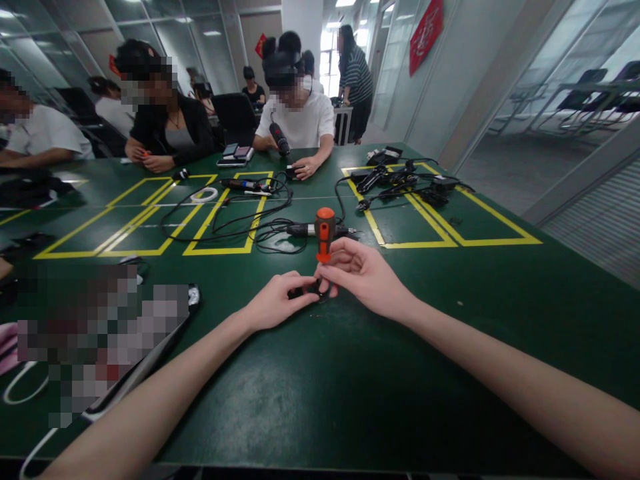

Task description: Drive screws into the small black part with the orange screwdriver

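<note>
At table centre, the right hand (363,273) grips an upright orange screwdriver (325,233), tip down on a small black part (305,291) that the left hand (275,303) pinches; cables (240,223) lie at 11 o'clock; screw work looks mid-way, unfinished

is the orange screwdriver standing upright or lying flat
Upright: the screwdriver stands handle-up, tip down on a small black part, gripped by the right hand.
</note>
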Tool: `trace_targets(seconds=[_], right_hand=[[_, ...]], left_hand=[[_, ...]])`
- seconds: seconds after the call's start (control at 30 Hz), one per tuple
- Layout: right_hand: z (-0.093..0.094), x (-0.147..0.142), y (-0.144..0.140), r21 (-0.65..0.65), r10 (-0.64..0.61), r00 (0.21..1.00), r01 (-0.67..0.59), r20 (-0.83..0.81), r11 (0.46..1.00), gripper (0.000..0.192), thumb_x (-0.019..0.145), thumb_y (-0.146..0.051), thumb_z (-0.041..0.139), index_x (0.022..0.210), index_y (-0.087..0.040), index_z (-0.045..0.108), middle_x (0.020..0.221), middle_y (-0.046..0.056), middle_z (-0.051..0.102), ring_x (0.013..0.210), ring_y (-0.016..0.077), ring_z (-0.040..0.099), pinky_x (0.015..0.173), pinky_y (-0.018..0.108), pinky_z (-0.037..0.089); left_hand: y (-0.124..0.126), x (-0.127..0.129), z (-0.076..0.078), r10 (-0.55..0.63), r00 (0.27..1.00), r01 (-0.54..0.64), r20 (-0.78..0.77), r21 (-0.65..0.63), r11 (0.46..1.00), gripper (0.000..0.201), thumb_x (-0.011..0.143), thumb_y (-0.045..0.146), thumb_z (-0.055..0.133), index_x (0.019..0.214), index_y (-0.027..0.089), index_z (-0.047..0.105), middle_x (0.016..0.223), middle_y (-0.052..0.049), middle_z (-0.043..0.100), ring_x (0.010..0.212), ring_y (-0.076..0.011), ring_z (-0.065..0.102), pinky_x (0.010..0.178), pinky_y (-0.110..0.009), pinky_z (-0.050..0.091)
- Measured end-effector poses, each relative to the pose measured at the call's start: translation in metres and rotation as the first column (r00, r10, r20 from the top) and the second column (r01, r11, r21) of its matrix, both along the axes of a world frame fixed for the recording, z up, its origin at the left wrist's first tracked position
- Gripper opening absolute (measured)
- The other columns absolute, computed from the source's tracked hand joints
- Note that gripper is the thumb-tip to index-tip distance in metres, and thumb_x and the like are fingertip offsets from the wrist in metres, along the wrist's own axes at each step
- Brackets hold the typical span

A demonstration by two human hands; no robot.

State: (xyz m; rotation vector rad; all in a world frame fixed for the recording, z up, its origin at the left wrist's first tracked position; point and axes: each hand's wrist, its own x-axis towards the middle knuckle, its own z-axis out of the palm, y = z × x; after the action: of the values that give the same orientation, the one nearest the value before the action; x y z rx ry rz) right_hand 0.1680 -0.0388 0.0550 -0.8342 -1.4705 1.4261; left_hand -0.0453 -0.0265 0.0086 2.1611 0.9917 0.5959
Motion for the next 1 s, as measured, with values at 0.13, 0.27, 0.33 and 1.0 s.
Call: trace_targets(seconds=[0.13,0.27,0.33,1.0], right_hand=[[-0.002,0.0,0.002,-0.03,-0.002,1.0,0.001,-0.005,1.0,0.038,0.072,-0.04,0.095,0.085,-0.019,0.065,0.071,-0.001,0.072,0.062,0.0144,0.069,0.061,0.029,0.06],[-0.003,0.002,0.002,-0.012,-0.02,0.999,0.021,0.038,1.0,0.035,0.073,-0.042,0.093,0.087,-0.018,0.073,0.073,0.001,0.073,0.061,0.0134,0.065,0.061,0.029,0.058],[-0.004,0.003,0.003,0.019,-0.03,0.998,0.029,0.051,0.999,0.033,0.076,-0.043,0.091,0.089,-0.017,0.075,0.075,0.002,0.073,0.063,0.0136,0.065,0.061,0.028,0.056],[-0.015,0.005,0.008,0.169,0.089,0.996,-0.084,-0.024,0.982,0.04,0.084,-0.056,0.086,0.088,-0.019,0.071,0.082,0.0,0.065,0.056,0.0089,0.052,0.054,0.026,0.048]], left_hand=[[0.001,-0.001,-0.004,-0.034,0.999,0.035,-0.041,0.028,0.999,0.028,0.102,0.04,0.059,0.11,0.021,0.078,0.1,-0.005,0.069,0.094,-0.0187,0.065,0.088,-0.031,0.049],[0.0,0.0,-0.004,-0.031,0.996,0.035,-0.089,0.047,0.998,0.029,0.102,0.042,0.06,0.113,0.021,0.077,0.099,-0.005,0.068,0.093,-0.0191,0.065,0.088,-0.031,0.049],[-0.001,0.001,-0.003,-0.026,0.995,0.032,-0.092,0.063,0.997,0.028,0.102,0.041,0.059,0.112,0.022,0.077,0.096,-0.005,0.068,0.091,-0.0188,0.064,0.086,-0.03,0.05],[-0.002,0.003,-0.001,-0.041,0.997,0.049,-0.06,0.138,0.989,0.025,0.104,0.033,0.059,0.116,0.02,0.076,0.114,-0.008,0.076,0.104,-0.0214,0.066,0.097,-0.035,0.052]])
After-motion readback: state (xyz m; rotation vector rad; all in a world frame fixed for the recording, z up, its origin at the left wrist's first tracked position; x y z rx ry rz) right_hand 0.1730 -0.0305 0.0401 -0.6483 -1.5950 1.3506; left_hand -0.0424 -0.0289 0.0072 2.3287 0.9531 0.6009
